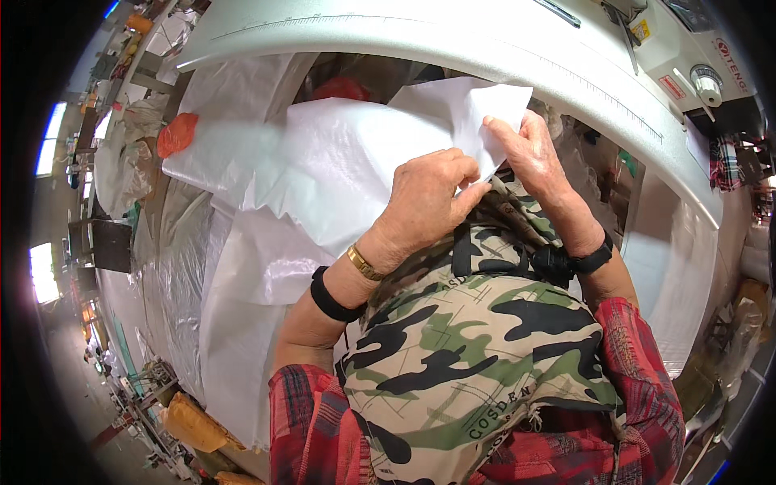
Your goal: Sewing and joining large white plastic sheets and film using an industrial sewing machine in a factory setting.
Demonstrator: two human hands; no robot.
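A large white sheet, glossy and creased like thin plastic or coated cloth, hangs across my lap and spreads to the left. Its near right corner stands up between my hands. My left hand is closed, with thumb and fingers pinched on the sheet's near edge; the fingertips are partly hidden. To the right, my right hand grips the raised corner between thumb and fingers. Both hands are above the camouflage apron, below the front edge of the worktable.
The pale worktable with ruler marks curves across the far side. A sewing machine stands at its right end. More white sheeting hangs at the left, near an orange-red bundle. Plastic wrapping lies farther left.
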